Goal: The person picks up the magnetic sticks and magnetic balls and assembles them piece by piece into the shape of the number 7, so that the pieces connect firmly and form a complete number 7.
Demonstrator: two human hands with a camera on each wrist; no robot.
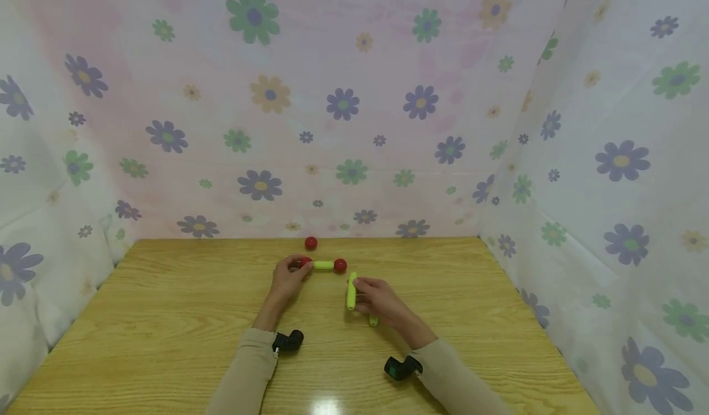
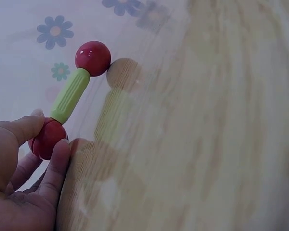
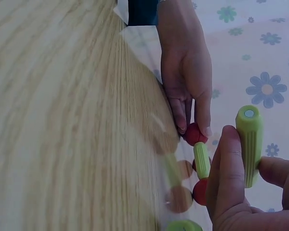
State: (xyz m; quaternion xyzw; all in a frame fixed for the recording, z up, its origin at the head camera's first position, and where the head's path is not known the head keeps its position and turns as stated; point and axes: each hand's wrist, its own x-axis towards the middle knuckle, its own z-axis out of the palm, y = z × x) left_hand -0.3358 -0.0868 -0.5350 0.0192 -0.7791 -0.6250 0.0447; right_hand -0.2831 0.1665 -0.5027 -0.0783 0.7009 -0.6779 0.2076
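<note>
My left hand [image 1: 285,281] pinches a red ball [image 2: 48,140] between thumb and fingers. A short yellow-green ribbed rod [image 2: 71,96] joins that ball to a second red ball [image 1: 340,265] on its right, and the joined piece lies along the tabletop. To the right and nearer, my right hand [image 1: 382,301] grips another yellow-green rod [image 3: 251,144] between thumb and fingers. A small silvery disc shows in this rod's end in the right wrist view. Close under the right hand is one more yellow-green rod [image 1: 373,321], partly hidden by it.
A loose red ball [image 1: 311,242] sits near the back edge of the wooden table [image 1: 166,316], behind the joined piece. Flower-printed sheets [image 1: 343,58] stand around the back and sides. A black wrist camera [image 1: 289,341] is strapped at the left cuff, another [image 1: 403,367] at the right.
</note>
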